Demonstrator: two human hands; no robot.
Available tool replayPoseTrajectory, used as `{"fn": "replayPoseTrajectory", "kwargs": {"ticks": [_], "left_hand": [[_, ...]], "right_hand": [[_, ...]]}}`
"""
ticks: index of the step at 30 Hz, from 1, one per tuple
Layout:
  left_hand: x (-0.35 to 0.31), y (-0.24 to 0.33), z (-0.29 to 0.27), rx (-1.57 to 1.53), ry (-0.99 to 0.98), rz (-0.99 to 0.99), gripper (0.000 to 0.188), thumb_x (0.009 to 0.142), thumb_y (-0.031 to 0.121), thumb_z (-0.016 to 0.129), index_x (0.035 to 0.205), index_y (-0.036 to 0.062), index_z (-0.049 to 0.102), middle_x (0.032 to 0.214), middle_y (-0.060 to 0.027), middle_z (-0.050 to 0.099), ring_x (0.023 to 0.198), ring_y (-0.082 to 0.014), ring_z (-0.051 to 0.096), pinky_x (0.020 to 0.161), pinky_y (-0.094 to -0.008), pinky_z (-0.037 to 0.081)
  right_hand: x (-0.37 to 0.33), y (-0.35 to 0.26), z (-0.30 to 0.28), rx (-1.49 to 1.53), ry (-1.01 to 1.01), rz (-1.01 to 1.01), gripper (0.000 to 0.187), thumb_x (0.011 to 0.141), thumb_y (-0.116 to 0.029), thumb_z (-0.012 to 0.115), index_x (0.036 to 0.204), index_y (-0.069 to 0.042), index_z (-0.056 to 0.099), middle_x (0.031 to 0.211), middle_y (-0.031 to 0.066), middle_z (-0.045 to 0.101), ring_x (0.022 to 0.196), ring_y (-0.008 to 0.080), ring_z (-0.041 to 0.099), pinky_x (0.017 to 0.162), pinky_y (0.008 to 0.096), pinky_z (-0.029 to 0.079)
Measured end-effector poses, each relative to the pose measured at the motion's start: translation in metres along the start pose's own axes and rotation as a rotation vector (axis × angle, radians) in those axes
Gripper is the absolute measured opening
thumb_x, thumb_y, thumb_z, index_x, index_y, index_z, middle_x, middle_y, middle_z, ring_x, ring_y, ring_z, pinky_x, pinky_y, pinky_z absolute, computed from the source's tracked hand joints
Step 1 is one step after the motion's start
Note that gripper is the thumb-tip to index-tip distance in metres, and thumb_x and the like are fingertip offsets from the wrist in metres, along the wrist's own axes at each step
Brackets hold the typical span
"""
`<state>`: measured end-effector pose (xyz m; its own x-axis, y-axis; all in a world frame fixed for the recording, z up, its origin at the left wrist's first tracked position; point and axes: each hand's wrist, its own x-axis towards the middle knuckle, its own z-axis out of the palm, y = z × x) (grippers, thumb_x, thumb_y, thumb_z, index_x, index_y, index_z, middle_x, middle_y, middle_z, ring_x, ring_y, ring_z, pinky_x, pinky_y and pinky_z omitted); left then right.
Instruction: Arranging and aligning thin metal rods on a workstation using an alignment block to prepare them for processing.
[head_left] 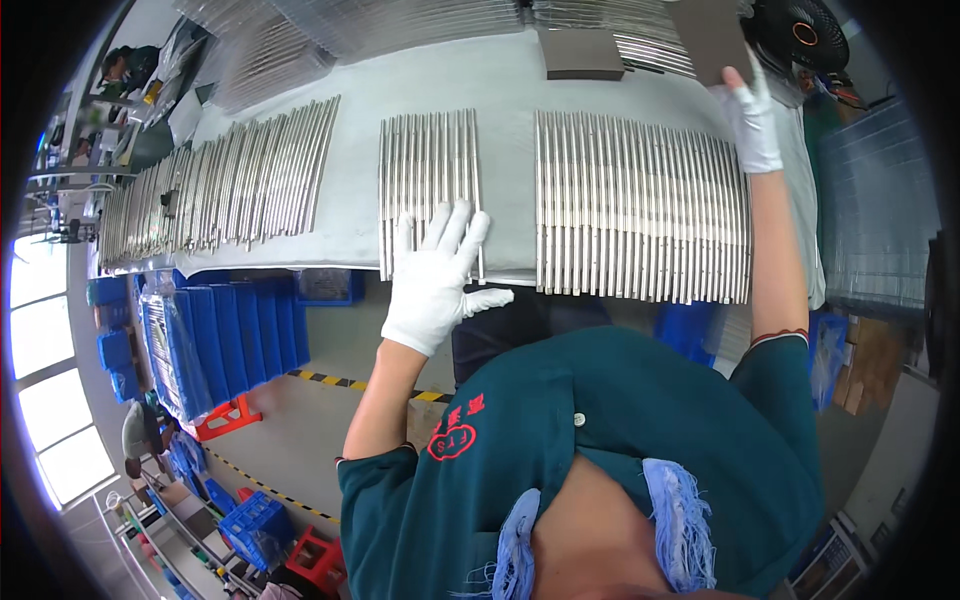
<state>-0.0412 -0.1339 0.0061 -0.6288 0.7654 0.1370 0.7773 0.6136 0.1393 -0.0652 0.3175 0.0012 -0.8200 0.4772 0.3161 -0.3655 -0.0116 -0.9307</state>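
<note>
My left hand [432, 285], in a white glove, lies with its fingers spread over the near part of the middle row of thin silvery metal rods [428, 150]. The thumb points out to the right, past the rods. At the far right my right hand [755, 125], also gloved but with one bare fingertip, grips the near end of a flat grey-brown block [708, 40]. A similar grey-brown block [582, 55] rests on the table's far side. Between my hands is a wider row of metal rods [640, 205], side by side.
Another row of rods [225, 180] fans along the left of the pale-covered table [508, 190]. Clear plastic trays [390, 35] line the back, and a black fan [800, 35] stands at back right. Blue crates [240, 325] stand on the floor at left.
</note>
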Motion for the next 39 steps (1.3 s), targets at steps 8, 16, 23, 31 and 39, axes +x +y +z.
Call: {"fn": "replayPoseTrajectory", "kwargs": {"ticks": [8,16,23,31,39], "left_hand": [[0.022,0.032,0.005,-0.122,-0.082,0.154,0.102,0.07,0.075,0.06,0.145,0.0074,0.043,0.145,-0.0189,0.046,0.135,-0.0384,0.041,0.111,-0.0626,0.025],[0.015,0.026,0.002,-0.097,-0.079,0.096,0.101,0.068,0.073,0.063,0.143,0.0072,0.044,0.143,-0.0186,0.047,0.133,-0.0379,0.043,0.109,-0.0643,0.025],[-0.004,0.005,-0.005,-0.045,-0.079,-0.022,0.097,0.073,0.073,0.059,0.142,0.007,0.045,0.145,-0.0191,0.045,0.135,-0.0378,0.041,0.11,-0.0636,0.023],[0.013,0.03,0.002,-0.185,-0.065,0.117,0.095,0.074,0.073,0.058,0.142,0.007,0.046,0.143,-0.02,0.045,0.133,-0.0403,0.041,0.113,-0.0553,0.026],[0.0,-0.001,-0.006,-0.079,0.053,-0.037,0.1,0.073,0.077,0.054,0.142,0.0048,0.046,0.144,-0.023,0.045,0.135,-0.0421,0.039,0.113,-0.0609,0.021]], "right_hand": [[-0.025,0.003,-0.063,-0.164,0.462,-0.11,0.061,0.092,-0.016,0.07,0.145,-0.002,0.043,0.136,0.0115,0.052,0.122,0.0201,0.053,0.102,0.0321,0.046],[-0.024,0.016,-0.077,-0.621,0.455,-0.292,0.066,0.09,-0.023,0.074,0.145,-0.002,0.044,0.135,0.0112,0.055,0.123,0.0191,0.053,0.104,0.0293,0.041],[-0.028,0.015,-0.061,-0.655,0.354,-0.259,0.065,0.09,-0.022,0.073,0.146,-0.004,0.044,0.137,0.0116,0.055,0.122,0.0194,0.053,0.106,0.0307,0.04],[-0.026,0.013,-0.065,-0.655,0.382,-0.246,0.065,0.091,-0.022,0.072,0.145,-0.001,0.043,0.137,0.0136,0.054,0.121,0.0208,0.055,0.106,0.0319,0.041],[-0.024,0.022,-0.073,-0.714,0.374,-0.284,0.066,0.092,-0.025,0.071,0.146,-0.001,0.041,0.14,0.0143,0.051,0.124,0.0207,0.053,0.107,0.0322,0.04]]}}
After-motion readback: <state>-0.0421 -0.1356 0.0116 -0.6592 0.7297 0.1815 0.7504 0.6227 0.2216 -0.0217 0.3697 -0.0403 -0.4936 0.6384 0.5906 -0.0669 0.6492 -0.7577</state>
